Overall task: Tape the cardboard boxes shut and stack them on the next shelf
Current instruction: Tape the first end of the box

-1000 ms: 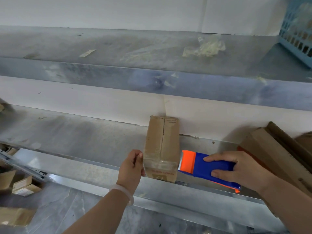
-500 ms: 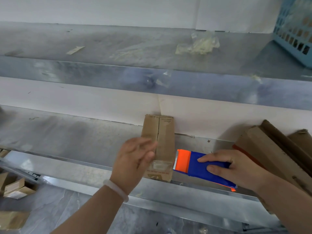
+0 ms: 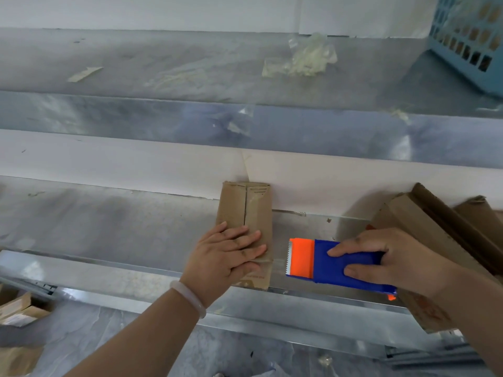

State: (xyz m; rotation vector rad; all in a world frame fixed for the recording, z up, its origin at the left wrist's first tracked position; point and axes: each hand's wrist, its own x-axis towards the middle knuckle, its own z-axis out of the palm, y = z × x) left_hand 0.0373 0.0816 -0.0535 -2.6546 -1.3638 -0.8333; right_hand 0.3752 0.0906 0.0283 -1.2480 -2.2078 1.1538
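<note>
Galvanised metal shelving fills the view. On the lower shelf (image 3: pixel 109 227) a small cardboard box (image 3: pixel 245 205) lies flat, its far end against the white back wall. The left hand (image 3: pixel 226 257) lies across the box's near end, fingers straight, pressing down. The right hand (image 3: pixel 394 259) is wrapped round a blue and orange tape dispenser (image 3: pixel 326 265) just right of the box, its toothed blade facing the box; a clear strip seems to bridge the gap.

The box looks light, thin-walled and easily dented, so I would grip it by its long sides, not the seam. Further right of the box lean bigger cartons (image 3: pixel 435 227), crowding the dispenser hand. Above the box, the next shelf (image 3: pixel 163 58) carries crumpled tape scraps (image 3: pixel 307 57) and a blue basket (image 3: pixel 468 42), which stacking must avoid.
</note>
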